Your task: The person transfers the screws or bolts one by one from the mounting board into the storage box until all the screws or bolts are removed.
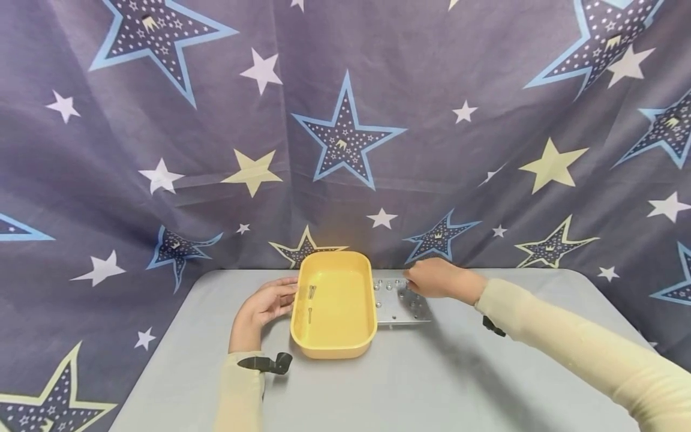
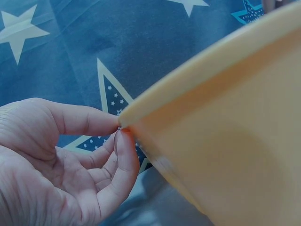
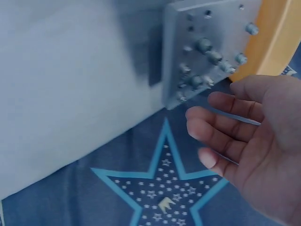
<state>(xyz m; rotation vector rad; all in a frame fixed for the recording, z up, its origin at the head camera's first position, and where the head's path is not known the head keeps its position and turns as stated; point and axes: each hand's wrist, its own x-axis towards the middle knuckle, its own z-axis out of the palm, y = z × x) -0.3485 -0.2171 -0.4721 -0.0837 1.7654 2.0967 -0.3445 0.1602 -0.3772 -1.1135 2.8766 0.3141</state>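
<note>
A yellow plastic tray (image 1: 335, 348) stands on the table, with several small screws (image 1: 312, 292) lying along its left side. My left hand (image 1: 270, 302) pinches the tray's left rim between thumb and finger, as the left wrist view shows with the hand (image 2: 80, 155) at the rim's corner. Right of the tray lies a metal plate (image 1: 394, 309) with several bolts (image 3: 215, 57) standing up from it. My right hand (image 1: 434, 277) hovers at the plate's far right corner. In the right wrist view its fingers (image 3: 211, 125) are loosely bent beside the bolts, with nothing visible in them.
A pale grey table (image 1: 432, 384) carries everything. Just behind its back edge hangs a dark curtain (image 1: 378, 36) printed with stars. Each wrist wears a black strap (image 1: 264, 363) over a cream sleeve (image 1: 572, 342).
</note>
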